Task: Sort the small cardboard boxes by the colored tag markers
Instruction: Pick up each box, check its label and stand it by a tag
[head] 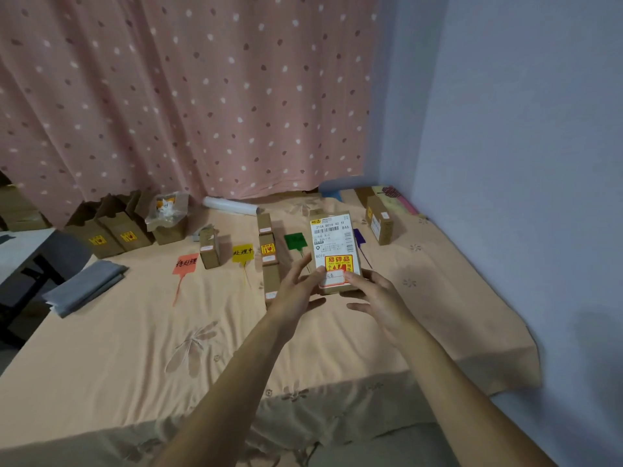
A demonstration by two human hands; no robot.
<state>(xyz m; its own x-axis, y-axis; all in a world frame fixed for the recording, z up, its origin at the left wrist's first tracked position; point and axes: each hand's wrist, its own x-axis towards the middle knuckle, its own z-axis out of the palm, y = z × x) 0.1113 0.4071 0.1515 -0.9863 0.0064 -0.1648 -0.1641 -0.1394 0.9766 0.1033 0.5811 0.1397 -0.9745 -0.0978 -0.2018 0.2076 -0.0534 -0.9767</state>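
Work surface: bed [135, 332] covered w/ peach sheet, faint floral print. Sheet hangs over the near edge and the right corner. Behind: pink curtain [188, 96] w/ white and brown dots, hem touching the sheet. Right side: plain pale blue wall [522, 163], bed pushed against it.

Held item: small cardboard box [335, 252], raised above the sheet, centre-right, top face toward camera. Top face carries a white shipping label w/ barcode, a yellow/red fragile sticker, and a red-bordered white sticker nearest the hands. Left hand [296, 291] grasps the box's near-left edge, thumb on the top face. Right hand [377, 298] grips the near-right corner, thumb on the white sticker, other fingers spread below.

Tag markers, flat on sheet, in a row left to right: orange-red tag [186, 263] w/ handwriting; yellow tag [242, 253] w/ handwriting; green tag [296, 242]; purple tag [359, 238], mostly hidden by the held box.

Other boxes: one upright box [209, 249] between the orange-red and yellow tags. A line of boxes [269, 261] runs between the yellow and green tags. One box [380, 220] stands near the wall, right of the purple tag. Open-flapped boxes [111, 230] sit along the curtain at far left; a clear plastic bag [167, 210] rests on one.

Misc: folded grey cloth [84, 288] at the bed's left edge; white roll [231, 206] by the curtain hem.
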